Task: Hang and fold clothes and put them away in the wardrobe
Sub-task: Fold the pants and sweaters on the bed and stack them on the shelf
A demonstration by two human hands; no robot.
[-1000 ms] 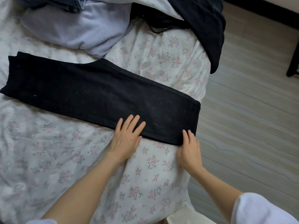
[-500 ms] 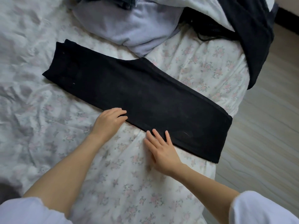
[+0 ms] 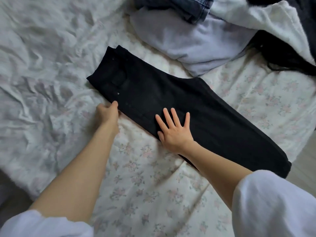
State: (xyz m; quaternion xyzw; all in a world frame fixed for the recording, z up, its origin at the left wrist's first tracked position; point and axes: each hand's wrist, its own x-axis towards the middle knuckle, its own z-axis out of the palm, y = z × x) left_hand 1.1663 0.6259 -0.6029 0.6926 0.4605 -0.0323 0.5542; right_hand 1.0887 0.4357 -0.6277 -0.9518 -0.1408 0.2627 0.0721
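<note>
- Black trousers lie folded lengthwise on the bed, flat on the floral sheet, running from the waistband near the bed's middle down to the hem at its right edge.
- Our left hand sits at the near edge of the trousers just below the waistband, fingers curled, thumb on the fabric; we read it as pinching that edge.
- Our right hand lies flat on the trousers about midway along, fingers spread and straight, pressing down, holding nothing.
- White sleeves show at both forearms.
- Toward the far edge of the bed: a lilac garment just beyond the trousers, jeans on top of it, a white fleece to the right, dark clothing under the fleece.
</note>
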